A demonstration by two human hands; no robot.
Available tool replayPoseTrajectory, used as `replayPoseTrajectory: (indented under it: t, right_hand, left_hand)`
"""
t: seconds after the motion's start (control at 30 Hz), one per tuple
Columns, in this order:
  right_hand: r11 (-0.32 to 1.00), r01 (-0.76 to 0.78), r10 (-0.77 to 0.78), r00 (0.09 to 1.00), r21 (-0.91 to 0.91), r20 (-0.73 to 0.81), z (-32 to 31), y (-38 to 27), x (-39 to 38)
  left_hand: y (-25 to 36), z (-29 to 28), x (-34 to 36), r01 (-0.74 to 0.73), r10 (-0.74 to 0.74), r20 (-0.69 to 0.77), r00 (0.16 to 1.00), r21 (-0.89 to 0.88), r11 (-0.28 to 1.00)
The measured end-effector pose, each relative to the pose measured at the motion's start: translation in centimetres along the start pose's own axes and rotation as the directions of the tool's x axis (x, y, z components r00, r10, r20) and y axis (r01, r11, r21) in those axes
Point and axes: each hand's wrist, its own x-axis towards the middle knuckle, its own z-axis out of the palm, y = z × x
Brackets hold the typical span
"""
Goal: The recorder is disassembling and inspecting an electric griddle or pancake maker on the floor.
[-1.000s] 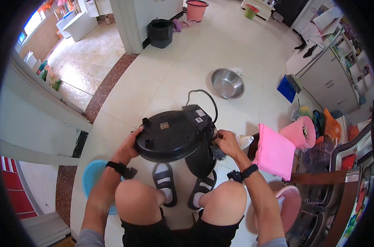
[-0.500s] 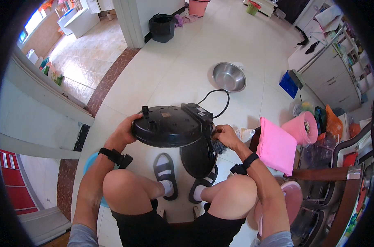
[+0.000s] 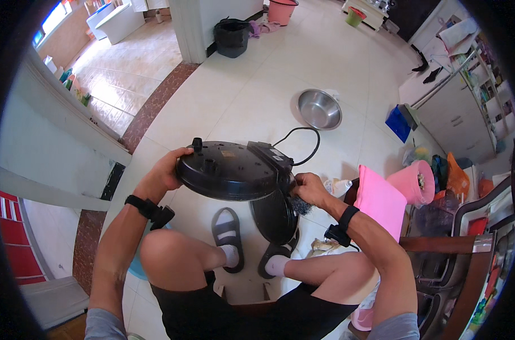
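My left hand (image 3: 165,171) grips the left rim of a black round hinged electric appliance (image 3: 230,170), its footed underside facing up. The other half (image 3: 267,222) hangs down at the right above my sandalled feet, and a black cord (image 3: 302,130) loops out behind the hinge. My right hand (image 3: 312,189) is closed on a dark grey scouring pad (image 3: 302,207) against the hinge side of the appliance; its fingertips are partly hidden.
Steel basin (image 3: 319,107) ahead; pink cushion (image 3: 376,204), pink bin (image 3: 413,181), bags and chairs at right; blue dustpan (image 3: 397,123) by the cabinet; black bin (image 3: 230,39) by the far wall; doorway with raised tub at upper left; light blue basin (image 3: 135,266) behind my left leg.
The appliance has shifted up and left in view, with its top half tilted slightly, and my left hand has moved with it. My right knee has swung outward to the right.
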Motion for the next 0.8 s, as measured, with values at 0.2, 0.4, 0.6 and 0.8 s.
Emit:
replayPoseTrajectory:
  t: [0.2,0.4,0.6,0.8]
  right_hand:
    - [0.999,0.034,-0.035,0.999,-0.026,-0.033,0.1,-1.1,-0.7]
    - [0.996,0.050,-0.055,0.996,-0.072,-0.075,0.4,-2.0,-1.7]
    - [0.994,0.086,-0.094,0.987,-0.067,-0.130,1.8,-2.1,-3.6]
    - [0.998,0.063,-0.067,0.977,-0.026,-0.201,3.3,-1.6,-5.5]
  left_hand:
    - [1.7,0.7,-1.5,0.029,-0.025,-0.040,0.999,0.082,0.996]
    - [1.7,1.1,-2.9,0.063,-0.048,-0.099,0.994,0.154,0.986]
    - [0.5,-1.5,-2.8,0.060,-0.042,-0.115,0.992,0.164,0.985]
    - [-3.4,-3.3,-3.2,0.027,-0.015,-0.151,0.988,0.075,0.997]
